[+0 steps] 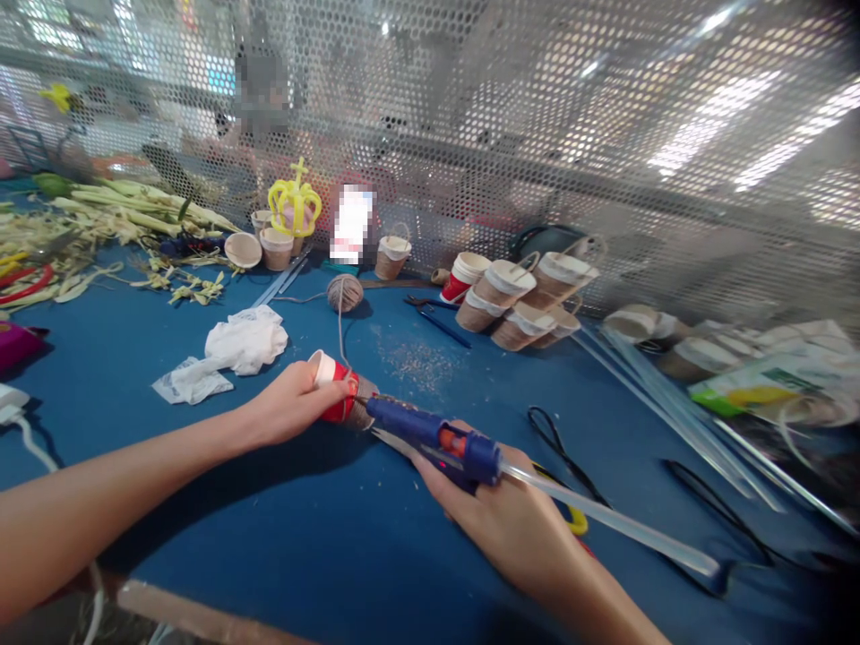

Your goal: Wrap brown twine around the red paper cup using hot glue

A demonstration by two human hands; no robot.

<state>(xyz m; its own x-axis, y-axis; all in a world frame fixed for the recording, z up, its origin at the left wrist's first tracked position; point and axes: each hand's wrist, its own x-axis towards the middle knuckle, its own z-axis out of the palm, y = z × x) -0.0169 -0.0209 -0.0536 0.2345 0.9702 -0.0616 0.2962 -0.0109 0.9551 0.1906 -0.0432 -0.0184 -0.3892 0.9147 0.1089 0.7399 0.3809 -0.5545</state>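
Note:
My left hand is closed around a red-and-white paper cup lying on its side, its open rim toward the upper left. Grey-brown twine is wound around the cup's base end. From there a strand runs up to a ball of twine. In my right hand is a blue hot glue gun, its nozzle at the twine-wrapped part. A long clear glue stick sticks out of its back. Scissor blades show below the gun, apparently held in the same hand; their grip is mostly hidden.
Several twine-wrapped cups are stacked at the back right, near pliers. Clear glue sticks and a black cord lie right. Left are crumpled white tissue and pale plant stalks. A perforated metal screen stands behind.

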